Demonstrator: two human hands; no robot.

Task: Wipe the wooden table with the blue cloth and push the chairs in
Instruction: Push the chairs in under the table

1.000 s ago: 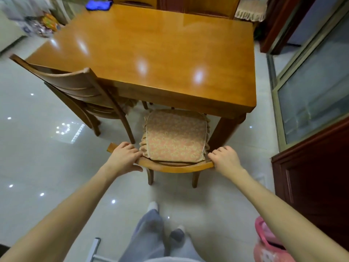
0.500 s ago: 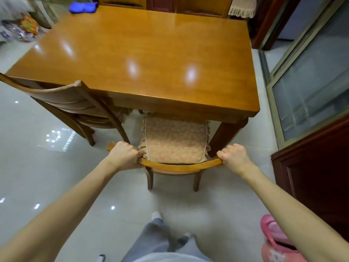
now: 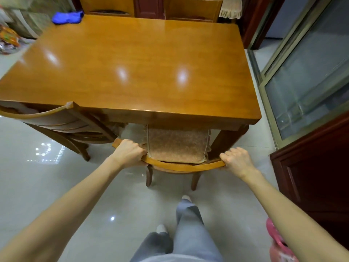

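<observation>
From the head view, gripping the curved back rail of the cushioned chair (image 3: 181, 166) with curled fingers, left hand (image 3: 128, 153) at its left end, right hand (image 3: 238, 160) at its right end, seat partly beneath the wooden table (image 3: 141, 69), blue cloth (image 3: 67, 17) bunched on its far left corner, second chair (image 3: 56, 120) just left.

Nothing readable here
The colourful packets (image 3: 7, 40) at the far left edge are way too blurry to make out any print.

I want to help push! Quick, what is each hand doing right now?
Left hand: closed, holding the chair by its back rail.
Right hand: closed, holding that rail's other end.
</observation>
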